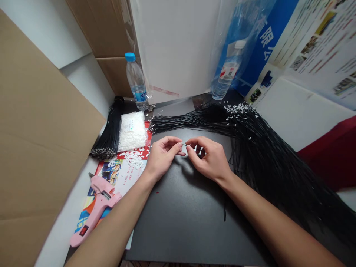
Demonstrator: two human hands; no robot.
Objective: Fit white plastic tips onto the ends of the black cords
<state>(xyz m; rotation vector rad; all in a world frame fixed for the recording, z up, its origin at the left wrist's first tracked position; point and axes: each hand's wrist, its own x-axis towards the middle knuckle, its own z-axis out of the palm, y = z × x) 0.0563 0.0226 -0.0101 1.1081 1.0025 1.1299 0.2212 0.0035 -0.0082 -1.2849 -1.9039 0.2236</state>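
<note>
My left hand (161, 157) is closed in a pinch on a small white connector housing (181, 144) over the dark table. Facing it, my right hand (210, 155) pinches a thin black wire (184, 145), whose end points at the housing; whether it sits inside is too small to tell. Left of my hands, loose white housings (135, 157) lie scattered below a clear bag of white housings (132, 131). Beyond my fingers stretches a bundle of black wires (189, 122) with metal tips at its left end. Many white housings sit on a larger wire pile (278, 167) at right.
A pink glue gun (96, 207) lies on printed sheets at left, near my left forearm. Another wire bundle (109, 129) leans by the cardboard (41, 129). Two water bottles, one blue-capped (137, 83) and one white-capped (228, 72), stand at the back of the table (178, 222).
</note>
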